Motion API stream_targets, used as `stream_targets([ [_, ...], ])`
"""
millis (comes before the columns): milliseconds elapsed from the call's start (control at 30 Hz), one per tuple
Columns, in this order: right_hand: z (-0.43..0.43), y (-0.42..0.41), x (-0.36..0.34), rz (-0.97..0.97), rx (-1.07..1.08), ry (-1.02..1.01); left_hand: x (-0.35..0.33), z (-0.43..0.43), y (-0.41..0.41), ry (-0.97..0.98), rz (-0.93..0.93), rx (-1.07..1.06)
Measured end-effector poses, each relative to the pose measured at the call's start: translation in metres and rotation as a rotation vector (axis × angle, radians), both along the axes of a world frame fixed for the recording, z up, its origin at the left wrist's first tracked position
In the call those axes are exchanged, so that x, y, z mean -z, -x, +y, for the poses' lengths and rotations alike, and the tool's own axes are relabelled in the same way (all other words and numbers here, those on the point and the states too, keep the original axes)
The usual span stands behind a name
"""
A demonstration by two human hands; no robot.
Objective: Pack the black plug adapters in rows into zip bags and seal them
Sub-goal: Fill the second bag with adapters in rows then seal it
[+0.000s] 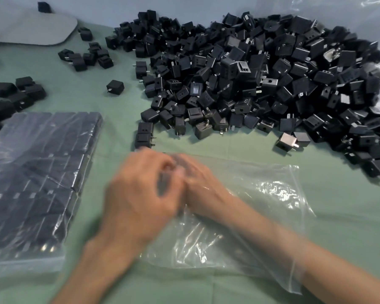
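Observation:
A clear zip bag lies flat on the green cloth in front of me. My right hand is inside it, the forearm under the plastic, fingers curled at the bag's far left corner round a dark, blurred black plug adapter. My left hand is outside the bag, its fingers curled against that same corner and gripping the plastic. Both hands are blurred. A filled zip bag with rows of adapters lies to the left. A big pile of loose adapters covers the far right.
Two adapters stand just beyond my hands. Small groups of adapters lie scattered at the far left and at the back. A grey pad sits at the back left. Crumpled clear plastic lies behind the pile.

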State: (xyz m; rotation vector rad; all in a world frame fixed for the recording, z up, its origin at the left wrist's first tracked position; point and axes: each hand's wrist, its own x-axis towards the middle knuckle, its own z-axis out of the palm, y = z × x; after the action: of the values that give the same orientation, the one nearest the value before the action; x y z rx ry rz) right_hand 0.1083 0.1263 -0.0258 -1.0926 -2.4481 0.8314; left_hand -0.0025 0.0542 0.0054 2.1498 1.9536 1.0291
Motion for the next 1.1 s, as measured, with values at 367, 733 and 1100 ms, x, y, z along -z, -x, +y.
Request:
stream_targets([
  [367,-0.002,-0.001,0.009,0.127,-0.017,0.078,0.032,0.034,0.051,0.3,-0.164,-0.369],
  [733,0.005,-0.004,0.019,-0.129,-0.145,-0.264,0.03,0.031,0.047,0.279,-0.194,-0.369],
  [1100,0.007,-0.009,0.019,-0.111,-0.156,-0.382,0.035,0.02,0.053,0.335,-0.225,-0.139],
])
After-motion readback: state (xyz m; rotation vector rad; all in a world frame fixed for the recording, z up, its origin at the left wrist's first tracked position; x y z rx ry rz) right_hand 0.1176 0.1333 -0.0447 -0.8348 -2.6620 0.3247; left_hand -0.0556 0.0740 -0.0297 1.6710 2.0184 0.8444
